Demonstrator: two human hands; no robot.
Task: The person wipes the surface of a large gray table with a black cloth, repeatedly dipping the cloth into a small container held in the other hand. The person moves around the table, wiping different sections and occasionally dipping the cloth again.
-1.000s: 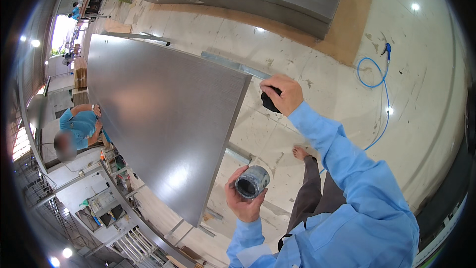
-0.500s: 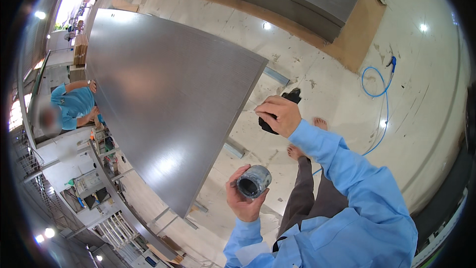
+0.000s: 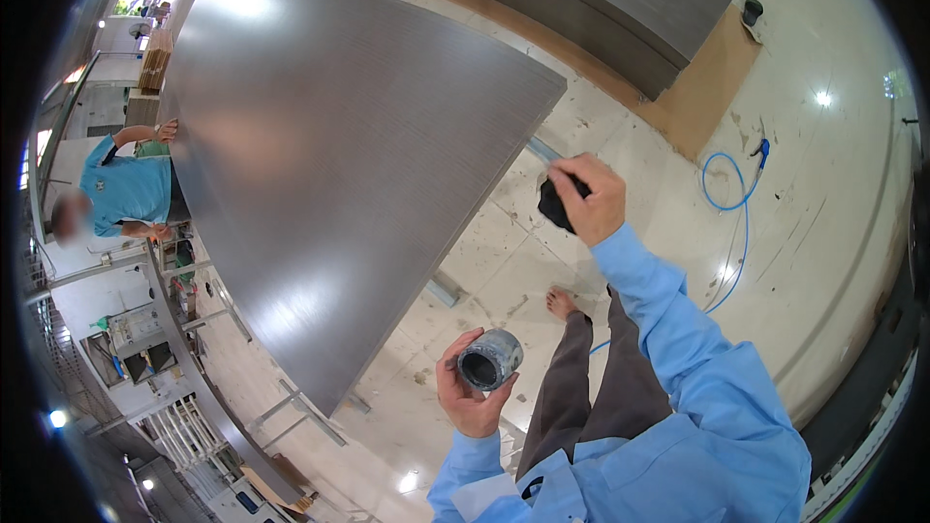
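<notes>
My left hand (image 3: 469, 395) wraps around a small round can (image 3: 490, 360) smeared with grey, its open mouth tilted so that a dark inside shows. Raised near the panel's right corner, my right hand (image 3: 599, 199) is closed on a bunched black cloth (image 3: 557, 207) that hangs below the fingers. The thumb and fingertips are pinched together; whether a small tool sits between them cannot be made out. A large flat grey-brown panel (image 3: 358, 145) lies on metal supports to the left of both hands. Neither hand touches it.
Across the panel stands a co-worker in a blue shirt (image 3: 131, 189), one hand at its edge. A stack of grey panels (image 3: 591, 15) rests on brown board (image 3: 712, 87) at the far right. A blue air hose (image 3: 744, 232) lies on the tiled floor. Metal support bars (image 3: 444, 291) jut from under the panel.
My right hand has moved up and to the right with the black cloth. My feet and the view have shifted. The co-worker stands more upright. The can stays in my left hand.
</notes>
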